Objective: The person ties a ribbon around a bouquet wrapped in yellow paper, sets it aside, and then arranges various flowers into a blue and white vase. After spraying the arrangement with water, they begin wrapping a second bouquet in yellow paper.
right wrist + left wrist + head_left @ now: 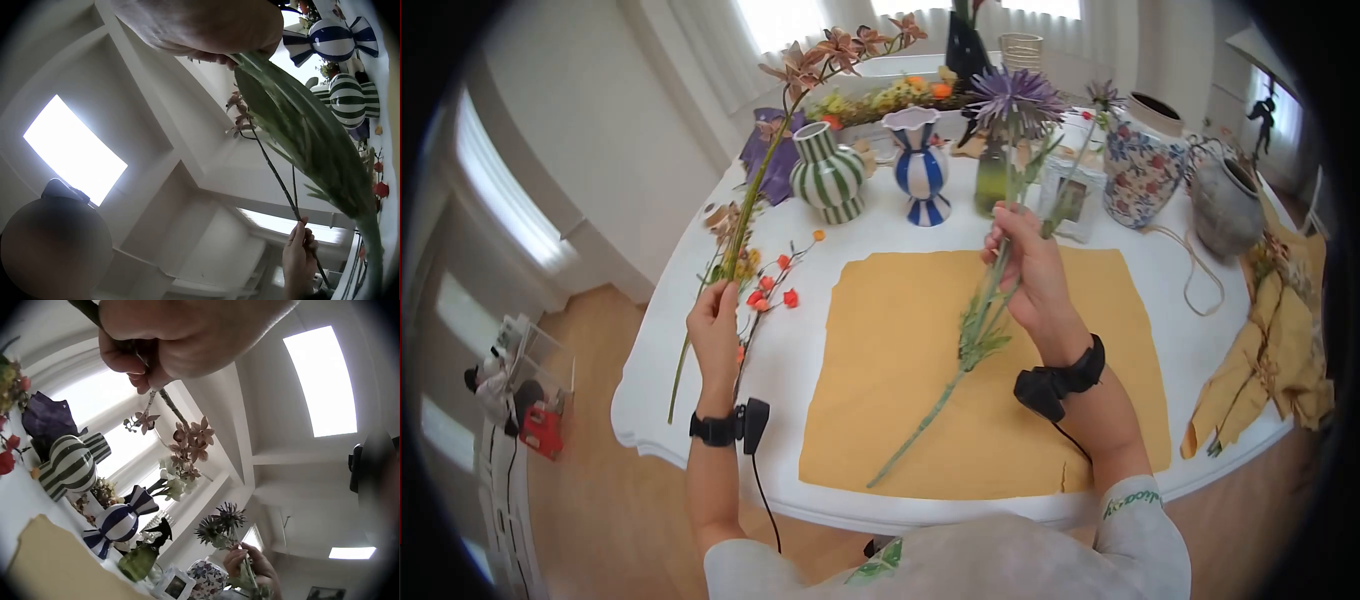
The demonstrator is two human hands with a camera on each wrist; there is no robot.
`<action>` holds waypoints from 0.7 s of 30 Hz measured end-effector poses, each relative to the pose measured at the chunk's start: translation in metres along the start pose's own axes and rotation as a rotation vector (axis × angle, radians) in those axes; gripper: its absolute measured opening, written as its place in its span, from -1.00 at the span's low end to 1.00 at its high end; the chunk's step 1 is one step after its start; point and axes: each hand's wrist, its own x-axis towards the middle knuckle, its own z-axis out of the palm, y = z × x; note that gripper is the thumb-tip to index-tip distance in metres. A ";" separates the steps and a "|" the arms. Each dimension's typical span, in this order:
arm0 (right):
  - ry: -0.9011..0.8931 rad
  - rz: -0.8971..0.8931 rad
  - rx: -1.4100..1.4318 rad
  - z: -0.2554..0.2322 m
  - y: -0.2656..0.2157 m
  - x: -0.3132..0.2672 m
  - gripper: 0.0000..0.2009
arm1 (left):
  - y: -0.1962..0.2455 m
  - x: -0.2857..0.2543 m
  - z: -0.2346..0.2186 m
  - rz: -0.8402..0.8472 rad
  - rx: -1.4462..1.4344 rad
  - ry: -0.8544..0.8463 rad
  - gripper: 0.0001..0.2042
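Observation:
In the head view my left hand (714,318) pinches the stem of a brownish-pink orchid spray (800,68), held upright over the table's left side. My right hand (1032,265) grips the green stem of a purple spiky flower (1015,100), its leafy lower stem (980,330) slanting down across tan wrapping paper (870,400). A second, smaller purple bloom (1105,95) branches to the right of that hand. The left wrist view shows the orchid blossoms (190,440) beyond my curled fingers. Large green leaves (306,131) fill the middle of the right wrist view, below my hand.
Behind the paper stand a green-striped vase (828,180), a blue-striped vase (920,175), a floral vase (1145,160) and a grey jug (1226,205). Red-berried sprigs (775,285) lie at left on the white table (670,390). A paper-wrapped bundle (1260,350) lies at right.

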 end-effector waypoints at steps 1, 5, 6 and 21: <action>0.023 -0.033 -0.003 -0.001 -0.003 -0.001 -0.78 | 0.009 -0.010 0.007 -0.027 -0.039 -0.055 -0.83; 0.065 -0.092 0.054 0.002 -0.013 0.001 -0.80 | 0.030 -0.043 0.030 -0.015 -0.126 -0.169 -0.87; 0.074 -0.110 0.063 0.002 -0.015 0.001 -0.80 | 0.035 -0.049 0.034 0.003 -0.145 -0.219 -0.88; -0.052 -0.272 0.044 0.007 -0.010 -0.005 -0.54 | 0.024 -0.107 0.078 0.086 -0.050 -0.533 -0.94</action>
